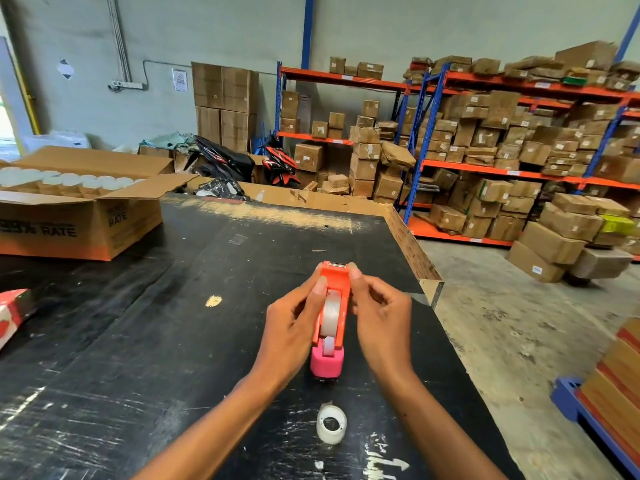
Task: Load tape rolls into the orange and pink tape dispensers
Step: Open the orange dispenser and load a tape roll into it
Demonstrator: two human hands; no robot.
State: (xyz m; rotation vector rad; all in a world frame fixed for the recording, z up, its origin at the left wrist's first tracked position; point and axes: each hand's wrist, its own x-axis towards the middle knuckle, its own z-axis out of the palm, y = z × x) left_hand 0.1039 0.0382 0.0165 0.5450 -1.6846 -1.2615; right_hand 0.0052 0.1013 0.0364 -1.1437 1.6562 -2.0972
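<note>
The orange tape dispenser (334,282) sits out on the black counter (138,341) with a clear tape roll (330,311) seated in it, cutter end pointing away. Left hand (292,323) clamps its one side, right hand (379,317) the other, thumbs up by the front. Just behind the orange dispenser, touching it, the pink tape dispenser (326,365) carries its own small roll. Nearer the person lies a loose tape roll (331,424). Far left of the orange dispenser, an open cardboard box (79,220) of rolls.

An open carton (79,216) sits on the black table (138,323); stacked shelves (502,133) behind.
</note>
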